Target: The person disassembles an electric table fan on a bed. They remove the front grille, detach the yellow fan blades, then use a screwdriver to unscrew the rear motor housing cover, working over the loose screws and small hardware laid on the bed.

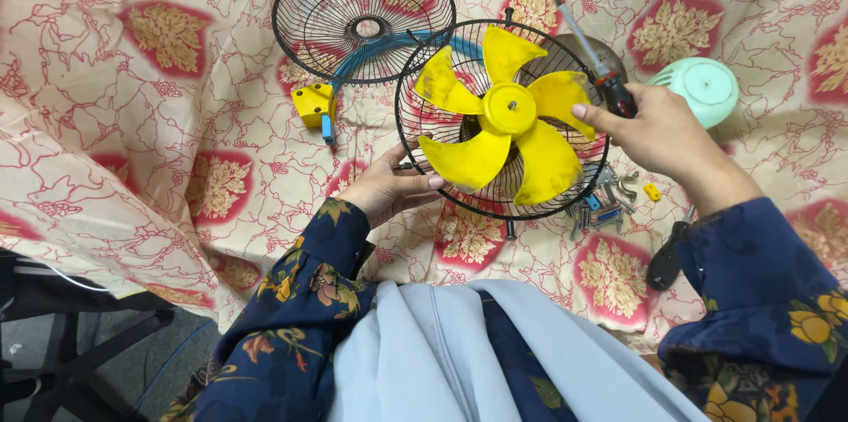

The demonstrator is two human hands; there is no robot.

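A yellow fan blade (503,122) with several vanes sits inside a black wire fan guard (422,95), tilted up toward me. My left hand (389,185) grips the guard's lower left rim, thumb against a vane. My right hand (658,132) is at the guard's right edge, shut on a screwdriver (594,58) with a black and red handle, shaft pointing up and away; its index finger touches a blade tip.
A second black wire guard (364,18) lies behind on the floral cloth (159,122), with a blue band and a yellow clip (314,104). A mint round cap (702,88), small metal parts (605,201) and a black-handled tool (667,256) lie right. Chair base (62,334) lower left.
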